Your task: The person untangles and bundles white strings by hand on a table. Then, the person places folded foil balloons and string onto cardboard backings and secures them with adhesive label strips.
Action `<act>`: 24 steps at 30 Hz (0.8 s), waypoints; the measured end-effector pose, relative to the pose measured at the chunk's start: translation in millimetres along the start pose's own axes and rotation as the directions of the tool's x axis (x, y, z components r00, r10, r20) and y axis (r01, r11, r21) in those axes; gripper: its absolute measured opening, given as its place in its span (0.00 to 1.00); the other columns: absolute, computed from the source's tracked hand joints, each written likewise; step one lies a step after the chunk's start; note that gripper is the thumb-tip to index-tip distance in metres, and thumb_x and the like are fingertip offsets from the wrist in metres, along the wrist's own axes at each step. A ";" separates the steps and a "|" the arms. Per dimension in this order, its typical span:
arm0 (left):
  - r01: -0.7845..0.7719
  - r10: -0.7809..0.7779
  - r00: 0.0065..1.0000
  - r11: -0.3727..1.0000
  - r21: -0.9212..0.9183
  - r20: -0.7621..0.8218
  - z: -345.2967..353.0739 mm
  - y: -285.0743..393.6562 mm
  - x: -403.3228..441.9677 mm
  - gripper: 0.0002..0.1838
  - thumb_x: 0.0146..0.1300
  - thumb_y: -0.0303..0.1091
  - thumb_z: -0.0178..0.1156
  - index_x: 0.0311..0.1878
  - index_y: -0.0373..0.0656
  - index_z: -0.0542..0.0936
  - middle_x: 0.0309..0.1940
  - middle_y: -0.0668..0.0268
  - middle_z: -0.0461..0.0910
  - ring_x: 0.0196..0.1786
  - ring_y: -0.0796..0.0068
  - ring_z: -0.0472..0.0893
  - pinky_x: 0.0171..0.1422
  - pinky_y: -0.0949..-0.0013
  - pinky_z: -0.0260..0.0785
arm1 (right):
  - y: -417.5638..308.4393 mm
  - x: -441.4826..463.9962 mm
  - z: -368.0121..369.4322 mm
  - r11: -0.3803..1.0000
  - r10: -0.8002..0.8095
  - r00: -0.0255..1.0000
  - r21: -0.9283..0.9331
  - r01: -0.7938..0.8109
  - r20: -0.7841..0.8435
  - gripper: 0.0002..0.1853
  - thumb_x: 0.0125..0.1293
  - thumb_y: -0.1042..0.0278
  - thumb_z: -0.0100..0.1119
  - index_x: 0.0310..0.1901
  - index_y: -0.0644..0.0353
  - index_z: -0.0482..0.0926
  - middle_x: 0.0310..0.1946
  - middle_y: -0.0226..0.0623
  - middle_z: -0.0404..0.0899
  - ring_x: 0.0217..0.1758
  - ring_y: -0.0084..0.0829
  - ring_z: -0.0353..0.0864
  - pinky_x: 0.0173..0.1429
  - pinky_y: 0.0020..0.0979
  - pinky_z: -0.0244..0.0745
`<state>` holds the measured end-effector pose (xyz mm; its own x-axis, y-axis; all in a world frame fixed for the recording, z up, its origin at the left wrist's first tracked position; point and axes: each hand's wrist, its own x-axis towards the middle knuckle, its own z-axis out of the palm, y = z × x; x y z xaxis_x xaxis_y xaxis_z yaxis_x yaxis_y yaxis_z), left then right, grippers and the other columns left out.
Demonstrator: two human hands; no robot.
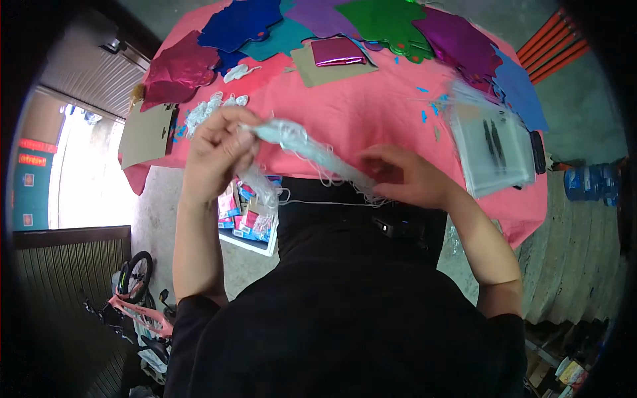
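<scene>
A long bundle of white string point(308, 147) stretches above the near edge of the pink-covered table. Its left end is pinched between the thumb and fingers of my left hand point(224, 147), and loose loops hang below that hand. At the right end of the bundle is my right hand point(408, 178), its fingers curled around the string near my lap. Just beyond my left hand, a pile of white string point(206, 113) lies on the pink tablecloth point(352, 119).
Shiny coloured sheets, including a blue one point(240, 25) and a green one point(388, 26), line the far edge. Clear plastic bags point(494, 149) lie at right, brown cardboard point(147, 136) at left. A white box point(249, 243) of small packets stands below the table.
</scene>
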<state>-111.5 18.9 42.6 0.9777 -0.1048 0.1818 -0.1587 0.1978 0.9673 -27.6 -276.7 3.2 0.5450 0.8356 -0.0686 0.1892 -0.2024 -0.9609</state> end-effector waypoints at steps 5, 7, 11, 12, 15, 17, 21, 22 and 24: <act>-0.015 0.009 0.996 0.998 -0.064 -0.085 -0.4 18.9 10.2 0.12 0.62 0.28 0.57 0.48 0.38 0.74 0.21 0.73 0.72 0.18 0.89 0.64 0.18 0.83 0.49 | 13.7 14.1 -11.7 0.995 0.081 0.978 -0.066 -0.070 0.192 0.13 0.57 0.78 0.56 0.46 0.62 0.76 0.40 0.30 0.75 0.44 0.22 0.74 0.49 0.25 0.69; 0.108 -0.109 0.994 0.991 0.078 0.007 -5.8 19.6 0.7 0.11 0.62 0.28 0.56 0.48 0.38 0.74 0.21 0.72 0.72 0.19 0.89 0.66 0.20 0.84 0.52 | 9.4 6.1 -23.0 0.990 0.134 0.983 -0.053 -0.129 0.129 0.13 0.57 0.78 0.56 0.45 0.62 0.76 0.39 0.30 0.75 0.43 0.22 0.74 0.48 0.25 0.69; 0.490 -0.551 0.832 0.788 0.372 0.071 -25.0 -9.4 -27.3 0.10 0.62 0.29 0.56 0.45 0.36 0.73 0.24 0.70 0.72 0.23 0.87 0.70 0.25 0.82 0.60 | -5.7 -21.8 -43.2 0.985 0.167 0.985 -0.037 -0.168 -0.038 0.11 0.57 0.77 0.56 0.43 0.63 0.77 0.33 0.29 0.76 0.38 0.21 0.74 0.45 0.24 0.69; 0.512 -0.603 0.798 0.669 0.538 -0.010 -40.2 -37.3 -39.3 0.12 0.61 0.29 0.57 0.46 0.35 0.73 0.26 0.68 0.75 0.26 0.82 0.74 0.30 0.78 0.65 | -7.9 -30.7 -44.8 0.994 0.089 0.992 -0.051 -0.094 -0.090 0.10 0.57 0.77 0.56 0.42 0.63 0.77 0.32 0.29 0.76 0.37 0.21 0.74 0.44 0.24 0.69; 0.458 -0.551 0.820 0.466 0.757 -0.157 -53.3 -102.3 -64.3 0.15 0.59 0.29 0.59 0.49 0.35 0.73 0.34 0.61 0.78 0.37 0.71 0.78 0.42 0.70 0.70 | -16.7 -62.1 -54.6 0.980 0.126 0.982 -0.133 -0.145 -0.142 0.10 0.58 0.77 0.55 0.42 0.64 0.77 0.32 0.30 0.77 0.36 0.21 0.75 0.44 0.24 0.70; 0.395 -0.458 0.868 0.400 0.827 -0.192 -44.3 -121.6 -73.0 0.17 0.58 0.29 0.60 0.50 0.36 0.73 0.41 0.57 0.79 0.44 0.66 0.79 0.49 0.66 0.70 | -9.6 -88.2 -60.2 0.942 0.245 0.957 -0.195 -0.272 -0.153 0.10 0.58 0.77 0.54 0.43 0.64 0.77 0.34 0.31 0.78 0.37 0.21 0.76 0.44 0.24 0.70; 0.200 -0.325 0.945 0.464 0.863 -0.045 -16.5 -146.3 -77.6 0.20 0.56 0.26 0.61 0.54 0.40 0.73 0.57 0.53 0.69 0.60 0.61 0.70 0.61 0.62 0.62 | 36.7 -136.0 -46.6 0.918 0.371 0.929 -0.151 -0.366 0.003 0.15 0.57 0.77 0.56 0.47 0.63 0.76 0.45 0.40 0.77 0.50 0.30 0.76 0.53 0.30 0.69; 0.241 -0.344 0.936 0.488 0.839 -0.069 -13.0 -151.5 -77.9 0.21 0.56 0.26 0.61 0.54 0.40 0.72 0.60 0.53 0.67 0.62 0.61 0.68 0.63 0.62 0.60 | 51.8 -143.4 -39.1 0.890 0.333 0.942 -0.314 -0.331 -0.051 0.17 0.57 0.76 0.57 0.50 0.63 0.75 0.48 0.43 0.76 0.53 0.33 0.74 0.56 0.32 0.68; 0.278 -0.363 0.928 0.511 0.813 -0.089 -14.3 -162.6 -77.5 0.22 0.55 0.26 0.62 0.55 0.40 0.71 0.62 0.53 0.64 0.64 0.61 0.65 0.65 0.62 0.58 | 76.7 -142.9 -27.5 0.831 0.285 0.953 -0.470 -0.297 -0.099 0.19 0.56 0.76 0.58 0.52 0.63 0.73 0.51 0.45 0.75 0.57 0.36 0.73 0.58 0.34 0.67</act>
<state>-159.5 8.8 -131.3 0.9768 -0.0826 -0.1977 0.0785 -0.7205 0.6890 -68.5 -425.7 -53.4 0.6545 0.6883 -0.3127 0.3788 -0.6565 -0.6523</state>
